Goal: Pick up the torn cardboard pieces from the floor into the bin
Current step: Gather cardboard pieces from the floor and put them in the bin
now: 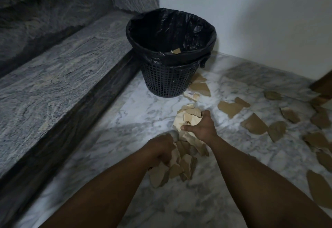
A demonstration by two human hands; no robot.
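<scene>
Near the mesh bin, both hands grip torn cardboard pieces above the marble floor: left hand and right hand each clutch a bunch; more lie scattered rightward.

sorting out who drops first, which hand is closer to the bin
Right. The right hand, gripping cardboard pieces, is just short of the bin; the left hand is further back from it.

The marble floor carries the mesh bin; torn cardboard pieces lie scattered to its right.
</scene>
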